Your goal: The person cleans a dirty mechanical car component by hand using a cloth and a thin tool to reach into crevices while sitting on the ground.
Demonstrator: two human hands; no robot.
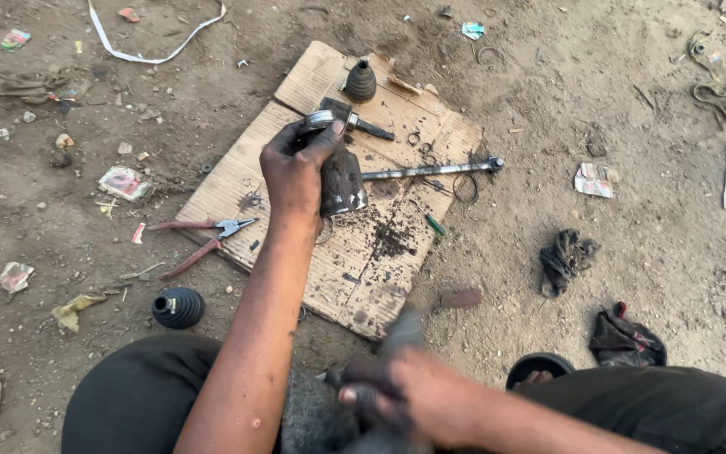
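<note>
The left hand [294, 172] is closed around the top of a greasy metal joint [342, 181], holding it upright on a sheet of cardboard [237, 164] that lies on the dirt. From the joint a thin steel shaft [430, 171] runs out level across the cardboard toward its far right edge. The thumb presses on the joint's shiny rim.

The right hand [418, 395] is low in the view, off the near edge of the cardboard and blurred — its fingers are curled around a dark grey rag [397, 336], though how tightly cannot be told.

On the cardboard's far end stands a small ribbed rubber boot [360, 81], and just nearer lies a short dark metal part [355, 120]. Red-handled pliers [203, 235] rest across the cardboard's left edge. A second black rubber boot [178, 308] sits on the dirt off the near left corner. Two dark cloths [566, 256] lie on the ground to the right — well apart from the cardboard.
</note>
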